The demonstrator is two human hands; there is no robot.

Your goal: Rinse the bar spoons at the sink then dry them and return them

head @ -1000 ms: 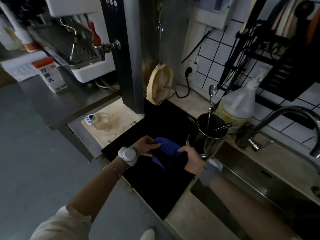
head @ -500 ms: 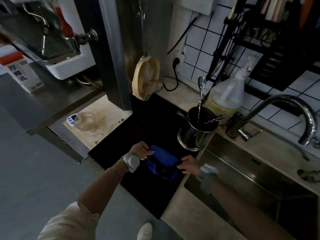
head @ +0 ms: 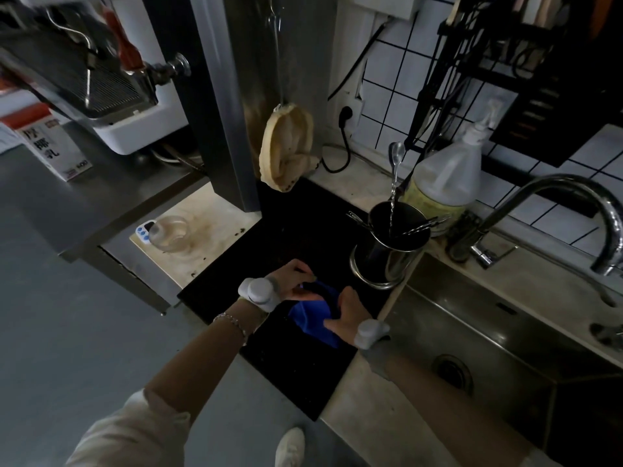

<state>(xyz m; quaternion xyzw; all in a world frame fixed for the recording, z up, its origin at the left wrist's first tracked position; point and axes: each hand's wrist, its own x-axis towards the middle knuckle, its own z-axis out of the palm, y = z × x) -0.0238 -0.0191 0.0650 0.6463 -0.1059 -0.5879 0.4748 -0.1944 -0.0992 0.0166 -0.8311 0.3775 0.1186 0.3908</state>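
Above my counter a tan strainer bag [head: 286, 146] hangs against the steel column [head: 232, 96]. A glass dish [head: 168, 232] sits beside a small timer [head: 142, 230] on the pale board. A carton [head: 50, 146] stands far left. A soap jug [head: 445, 176] stands against the tiled wall [head: 387, 79].

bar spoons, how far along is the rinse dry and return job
Looks mostly done: bar spoons stand in the steel cup beside the sink, and no water runs from the faucet. In hand: the left hand and right hand both grip the blue cloth over the black mat; whether a spoon is inside it cannot be told. Left: putting the cloth away.
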